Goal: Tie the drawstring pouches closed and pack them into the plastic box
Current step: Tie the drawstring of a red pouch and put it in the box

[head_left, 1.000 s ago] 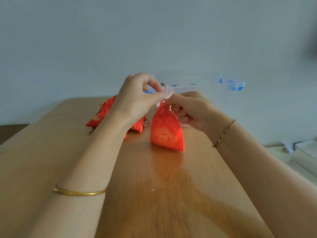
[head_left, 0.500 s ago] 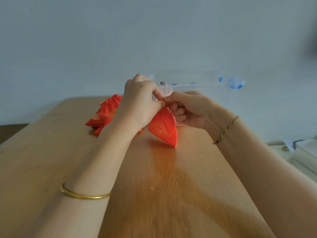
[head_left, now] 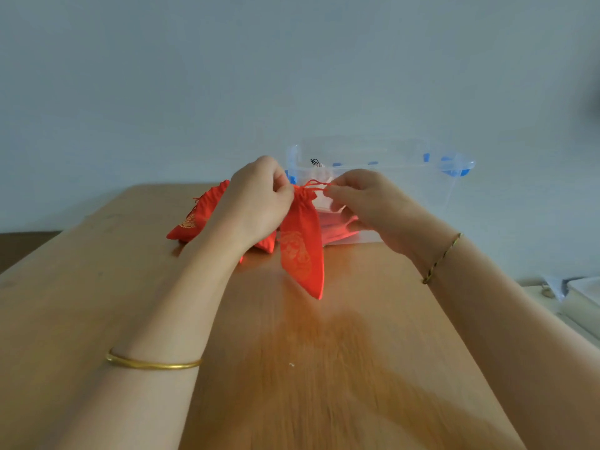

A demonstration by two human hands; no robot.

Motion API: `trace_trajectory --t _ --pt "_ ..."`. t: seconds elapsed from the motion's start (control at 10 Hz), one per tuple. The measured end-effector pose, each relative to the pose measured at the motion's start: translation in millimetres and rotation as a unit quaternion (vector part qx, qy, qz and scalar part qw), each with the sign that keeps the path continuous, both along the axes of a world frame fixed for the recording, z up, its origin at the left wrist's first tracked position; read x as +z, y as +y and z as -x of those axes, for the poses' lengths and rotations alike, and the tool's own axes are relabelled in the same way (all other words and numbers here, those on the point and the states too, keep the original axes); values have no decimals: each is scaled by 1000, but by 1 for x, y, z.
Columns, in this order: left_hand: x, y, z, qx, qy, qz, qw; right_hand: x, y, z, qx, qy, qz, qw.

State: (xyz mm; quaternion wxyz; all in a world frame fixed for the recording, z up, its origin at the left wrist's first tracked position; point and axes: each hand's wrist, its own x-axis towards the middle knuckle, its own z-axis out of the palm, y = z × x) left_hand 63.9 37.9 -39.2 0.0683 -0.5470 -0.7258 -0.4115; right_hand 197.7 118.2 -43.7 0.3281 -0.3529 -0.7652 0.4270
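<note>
A red drawstring pouch (head_left: 302, 251) with a gold print hangs over the wooden table (head_left: 97, 303), its mouth gathered tight. My left hand (head_left: 259, 203) pinches the pouch's neck from the left. My right hand (head_left: 360, 199) pinches the red cord (head_left: 313, 185) and holds it out to the right. Behind the hands stands the clear plastic box (head_left: 406, 177) with blue latches; red pouches show through its wall. More red pouches (head_left: 198, 216) lie on the table behind my left wrist.
A pale wall rises right behind the table's far edge. At the right, lower than the table, sits a white container (head_left: 581, 297) on a light surface. The table's near half is bare wood.
The hands have drawn apart, pulling the cord sideways. The pouch now hangs lower and narrower, with its mouth cinched, where it was held between both hands.
</note>
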Motion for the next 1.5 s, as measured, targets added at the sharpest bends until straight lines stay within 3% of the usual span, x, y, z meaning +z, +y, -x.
trace_trajectory --t 0.1,0.3,0.4,0.5,0.6,0.7,0.8,0.9,1.0,1.1,1.2,1.3,1.4,1.5 --pt "0 1 3 -6 -46 -11 999 -6 -3 3 46 -80 9 996" --pt "-6 6 11 -23 -112 -36 993 -9 -5 6 -15 -145 -178 973" --pt "-9 6 17 -53 -174 -63 981 3 -4 -1 -7 -124 -156 980" --pt "-10 9 30 -39 -224 -87 970 25 2 -7 4 -25 -51 998" --pt "-19 20 54 6 -202 -43 978 55 32 1 -6 76 34 997" --pt "-32 31 75 63 -118 23 991 81 65 16 -65 52 82 993" --pt "-44 37 88 98 -38 101 989 84 89 29 -63 -39 117 990" --pt "-56 40 100 121 32 168 978 74 125 51 -45 -70 133 988" --pt "-67 40 105 123 76 173 974 66 136 64 -40 -185 51 981" --pt "-68 39 106 116 82 147 979 66 121 67 -15 -375 -26 926" --pt "-67 38 105 108 75 129 983 66 120 65 -12 -443 -92 892" --pt "-67 37 104 102 70 113 986 69 122 65 -18 -321 -76 944" --pt "-66 35 104 95 66 92 989 71 115 66 28 -212 54 975" --pt "-62 32 102 96 59 58 992 69 107 72 107 -244 141 954"
